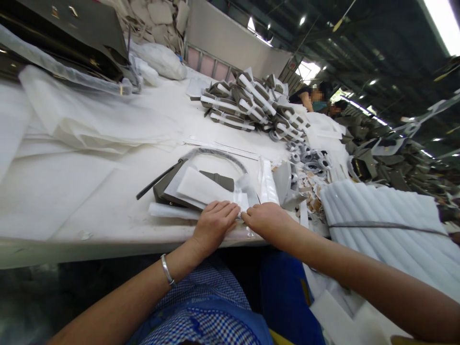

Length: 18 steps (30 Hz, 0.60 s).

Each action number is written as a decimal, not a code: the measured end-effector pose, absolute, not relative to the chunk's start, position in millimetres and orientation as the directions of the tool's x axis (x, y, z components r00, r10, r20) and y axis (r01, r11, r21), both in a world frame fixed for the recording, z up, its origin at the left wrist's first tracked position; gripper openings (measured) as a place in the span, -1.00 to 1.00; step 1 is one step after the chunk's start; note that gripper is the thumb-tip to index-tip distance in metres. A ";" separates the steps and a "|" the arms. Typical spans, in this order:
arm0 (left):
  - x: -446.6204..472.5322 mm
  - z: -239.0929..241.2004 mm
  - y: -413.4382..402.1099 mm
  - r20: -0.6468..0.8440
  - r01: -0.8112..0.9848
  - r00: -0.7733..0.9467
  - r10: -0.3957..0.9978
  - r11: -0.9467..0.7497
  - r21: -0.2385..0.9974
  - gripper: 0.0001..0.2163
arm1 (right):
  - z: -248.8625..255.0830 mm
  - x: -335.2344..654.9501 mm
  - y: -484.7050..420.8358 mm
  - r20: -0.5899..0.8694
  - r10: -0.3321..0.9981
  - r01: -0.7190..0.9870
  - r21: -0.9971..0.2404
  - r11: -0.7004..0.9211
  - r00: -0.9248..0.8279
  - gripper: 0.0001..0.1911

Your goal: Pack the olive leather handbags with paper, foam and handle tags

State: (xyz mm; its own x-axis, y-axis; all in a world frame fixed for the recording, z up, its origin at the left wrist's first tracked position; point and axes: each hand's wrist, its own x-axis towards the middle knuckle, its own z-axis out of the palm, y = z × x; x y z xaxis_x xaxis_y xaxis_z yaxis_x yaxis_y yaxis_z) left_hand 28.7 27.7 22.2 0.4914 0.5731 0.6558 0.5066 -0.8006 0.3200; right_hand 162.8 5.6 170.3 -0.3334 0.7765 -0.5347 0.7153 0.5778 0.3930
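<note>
Passage is left along the near edge of the surface (122, 229), left of the dark bag (168, 184); the far side is obstructed by piled wrapped pieces (247, 106), the right by bundled foam rolls (381, 206).

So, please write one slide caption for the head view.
Left hand and right hand touch white wrapping on a dark bag; pale table beneath.

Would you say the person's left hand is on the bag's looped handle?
No, the left hand is at the near edge of the bag; the looped handle arches beyond.
</note>
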 end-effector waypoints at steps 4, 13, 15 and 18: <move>27.7 23.5 28.5 0.626 0.485 0.519 0.583 -0.803 0.346 -0.73 | 176.9 153.9 17.1 -0.587 0.747 0.677 0.415 0.608 -0.312 -0.78; 26.5 26.1 29.2 0.624 0.490 0.531 0.573 -0.809 0.325 -0.80 | 188.3 149.3 51.0 -0.665 0.688 0.609 0.426 0.669 -0.291 -0.80; 26.8 26.3 29.0 0.627 0.491 0.525 0.575 -0.807 0.328 -0.80 | 191.4 148.4 55.0 -0.665 0.691 0.630 0.415 0.656 -0.282 -0.84; 27.0 27.4 28.6 0.617 0.487 0.532 0.579 -0.806 0.336 -0.80 | 193.7 150.0 58.9 -0.664 0.687 0.632 0.403 0.662 -0.295 -0.88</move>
State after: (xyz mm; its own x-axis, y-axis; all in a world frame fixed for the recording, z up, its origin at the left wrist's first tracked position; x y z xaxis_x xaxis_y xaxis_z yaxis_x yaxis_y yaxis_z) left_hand 27.0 28.6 27.4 0.5321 0.5794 0.6174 0.4875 -0.8058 0.3362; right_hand 150.0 58.9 193.7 -0.2954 0.6866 -0.6643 0.6320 0.6619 0.4030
